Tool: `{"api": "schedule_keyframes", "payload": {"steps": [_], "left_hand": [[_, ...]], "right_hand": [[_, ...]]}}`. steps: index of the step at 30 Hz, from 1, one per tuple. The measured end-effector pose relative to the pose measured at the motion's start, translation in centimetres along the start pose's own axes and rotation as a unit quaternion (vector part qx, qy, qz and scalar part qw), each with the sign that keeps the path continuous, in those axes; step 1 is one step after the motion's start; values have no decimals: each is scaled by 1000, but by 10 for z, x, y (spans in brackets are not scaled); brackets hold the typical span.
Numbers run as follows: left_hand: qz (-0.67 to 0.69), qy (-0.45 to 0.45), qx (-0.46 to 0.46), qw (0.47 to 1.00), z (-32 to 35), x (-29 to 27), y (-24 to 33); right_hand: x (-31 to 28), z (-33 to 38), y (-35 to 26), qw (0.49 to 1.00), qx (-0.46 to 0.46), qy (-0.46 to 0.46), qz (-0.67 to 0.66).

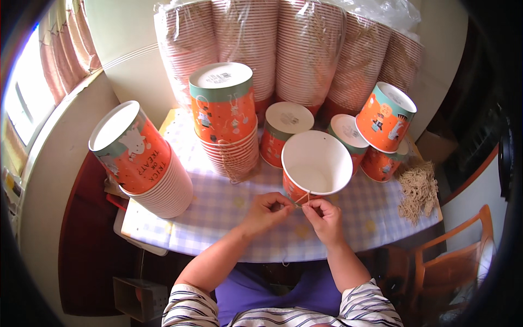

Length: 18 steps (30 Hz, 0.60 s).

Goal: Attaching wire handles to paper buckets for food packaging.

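An orange paper bucket [317, 162] with a white inside stands upright before me, its open mouth tipped toward me. A thin beige cord [307, 196] runs from the near side of its rim down to my fingers. My left hand [267, 213] pinches the cord between thumb and fingertips, just below the rim. Close beside it, my right hand [325, 219] pinches the same cord, its fingertips almost touching the left ones. Whether the cord is knotted between them is too small to make out.
Upside-down bucket stacks stand left [163, 180] and back left [229, 152]. More upturned buckets [287, 125] [385, 117] sit behind and right. Tall plastic-wrapped stacks [310, 54] line the back. A bundle of beige cords [418, 191] lies at the right edge of the checked tablecloth [218, 218].
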<state>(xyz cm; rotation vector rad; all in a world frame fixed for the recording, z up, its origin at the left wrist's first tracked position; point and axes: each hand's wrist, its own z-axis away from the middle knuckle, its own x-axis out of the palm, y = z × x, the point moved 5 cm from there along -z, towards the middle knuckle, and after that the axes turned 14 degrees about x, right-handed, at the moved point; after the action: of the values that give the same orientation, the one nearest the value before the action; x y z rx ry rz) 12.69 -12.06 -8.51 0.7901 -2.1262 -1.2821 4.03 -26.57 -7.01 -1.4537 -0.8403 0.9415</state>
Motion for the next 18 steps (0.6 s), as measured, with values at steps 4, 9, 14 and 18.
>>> {"api": "schedule_keyframes", "payload": {"steps": [4,9,14,18], "left_hand": [[0,11,-12,1000,-1,-1,-2],[3,20,1,1000,-2,-3,-2],[31,45,-7,998,-2,-2,-3],[20,32,-14,999,-1,-1,-5]], "right_hand": [[-4,-1,7,1000,-16,11,4],[-5,1,0,998,-48,32,22],[-6,3,2,997,-58,41,20],[2,1,1,998,1,-32,-47]]}}
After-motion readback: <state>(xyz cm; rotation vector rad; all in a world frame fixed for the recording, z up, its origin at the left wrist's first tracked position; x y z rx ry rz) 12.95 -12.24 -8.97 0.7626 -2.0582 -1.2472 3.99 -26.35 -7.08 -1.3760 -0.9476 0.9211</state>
